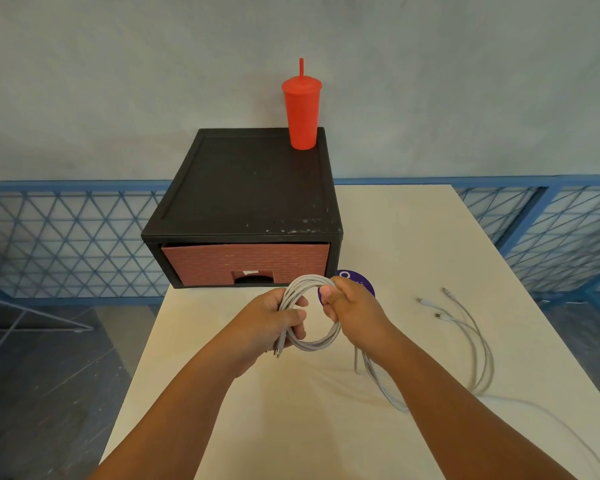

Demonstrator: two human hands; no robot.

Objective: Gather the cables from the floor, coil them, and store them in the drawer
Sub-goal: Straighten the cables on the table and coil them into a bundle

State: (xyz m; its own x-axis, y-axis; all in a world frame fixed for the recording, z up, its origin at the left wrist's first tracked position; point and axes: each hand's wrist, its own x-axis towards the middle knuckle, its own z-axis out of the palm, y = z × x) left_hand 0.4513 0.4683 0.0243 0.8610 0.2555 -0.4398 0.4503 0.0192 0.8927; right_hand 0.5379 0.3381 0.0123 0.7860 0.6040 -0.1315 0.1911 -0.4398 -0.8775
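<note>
A coil of grey-white cable is held up above the white table, just in front of the drawer unit. My left hand grips the coil's left side, with plug ends sticking out below the fist. My right hand pinches the coil's upper right side. Loose white cables lie spread on the table to the right, their plugs pointing away from me. The black drawer unit stands at the table's far left, and its reddish woven drawer is closed.
A red tumbler with a straw stands on the drawer unit's back right corner. A purple round sticker lies on the table behind my right hand. A blue lattice fence runs behind the table. Dark floor lies to the left.
</note>
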